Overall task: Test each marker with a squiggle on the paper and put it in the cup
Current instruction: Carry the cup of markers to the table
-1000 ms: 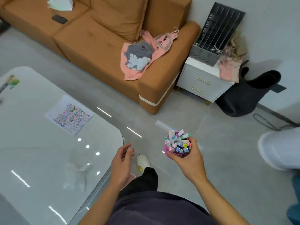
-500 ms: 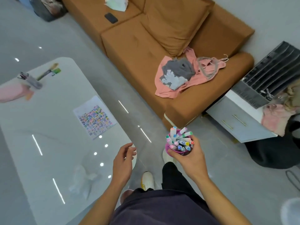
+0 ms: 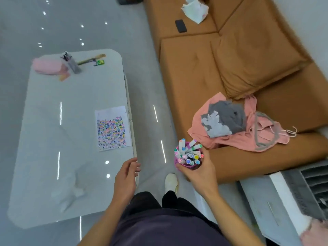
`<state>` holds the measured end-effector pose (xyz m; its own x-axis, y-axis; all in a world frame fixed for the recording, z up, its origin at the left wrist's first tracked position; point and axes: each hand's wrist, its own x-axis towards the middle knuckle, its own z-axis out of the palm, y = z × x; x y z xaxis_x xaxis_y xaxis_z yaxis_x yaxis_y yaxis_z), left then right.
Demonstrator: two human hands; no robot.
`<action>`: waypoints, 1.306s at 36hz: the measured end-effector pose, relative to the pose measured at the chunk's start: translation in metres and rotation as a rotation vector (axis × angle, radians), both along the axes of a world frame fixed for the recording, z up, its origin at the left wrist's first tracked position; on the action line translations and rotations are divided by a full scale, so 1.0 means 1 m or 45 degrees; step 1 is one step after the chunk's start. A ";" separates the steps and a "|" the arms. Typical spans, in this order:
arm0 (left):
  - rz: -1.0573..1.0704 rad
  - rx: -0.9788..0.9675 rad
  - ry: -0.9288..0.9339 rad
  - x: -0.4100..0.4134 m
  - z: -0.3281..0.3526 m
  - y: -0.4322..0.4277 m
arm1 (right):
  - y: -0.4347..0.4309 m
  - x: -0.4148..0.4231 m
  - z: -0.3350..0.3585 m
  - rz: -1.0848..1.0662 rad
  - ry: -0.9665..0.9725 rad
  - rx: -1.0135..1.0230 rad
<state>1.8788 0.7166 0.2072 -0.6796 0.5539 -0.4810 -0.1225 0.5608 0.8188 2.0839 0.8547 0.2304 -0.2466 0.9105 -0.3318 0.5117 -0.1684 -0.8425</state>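
here the right hand (image 3: pixel 198 172) grips the marker-filled cup (image 3: pixel 188 159); the left hand (image 3: pixel 126 176) hangs loosely curled, holding nothing

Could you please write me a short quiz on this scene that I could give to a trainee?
1. True or false: the right hand grips the cup, which is full of markers.
2. Where does the paper with the squiggles lie? A) on the sofa B) on the table C) on the floor
3. Fill in: the left hand holds ____.
Key: 1 true; 2 B; 3 nothing.
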 end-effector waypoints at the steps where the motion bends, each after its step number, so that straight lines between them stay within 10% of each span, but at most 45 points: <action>1: 0.030 0.011 -0.002 0.000 -0.001 0.005 | 0.012 -0.004 -0.001 0.033 0.000 -0.009; 47: 1.584 0.021 -0.014 -0.143 -0.018 0.177 | 0.253 -0.410 -0.033 1.831 -0.020 -0.158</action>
